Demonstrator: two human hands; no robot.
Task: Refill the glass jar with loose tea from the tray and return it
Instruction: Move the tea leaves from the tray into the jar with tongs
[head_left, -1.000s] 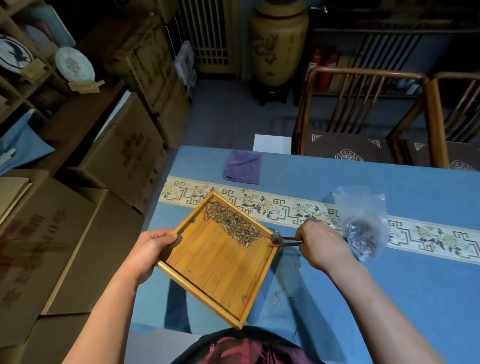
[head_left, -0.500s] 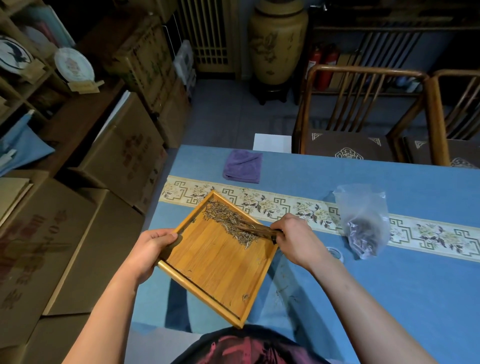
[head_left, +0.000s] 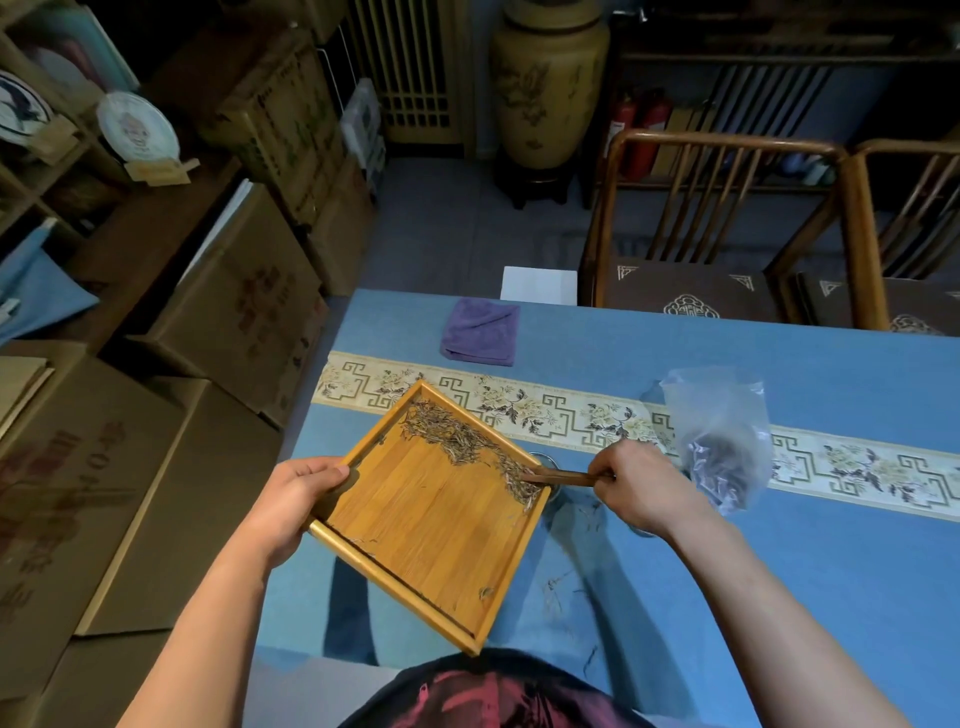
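A square bamboo tray (head_left: 431, 525) is held tilted above the blue table, its right corner lowest. My left hand (head_left: 298, 499) grips its left corner. Loose tea (head_left: 467, 447) lies in a strip along the tray's upper right edge, down to the right corner. My right hand (head_left: 641, 488) pinches a thin brown wooden tool (head_left: 563, 475) whose tip rests in the tea at that corner. Just under the corner, the rim of the glass jar (head_left: 545, 460) shows; most of the jar is hidden by the tray and tool.
A clear plastic bag (head_left: 719, 441) with dark tea lies right of my right hand. A purple cloth (head_left: 480, 338) sits at the table's far edge. Stray leaves (head_left: 561, 587) lie on the cloth. Cardboard boxes (head_left: 239, 306) stand left, wooden chairs (head_left: 717, 218) behind.
My right hand drew the tool from the middle of the tea pile back to the tray's right corner, dragging tea toward the jar. The left hand and the tray stayed put.
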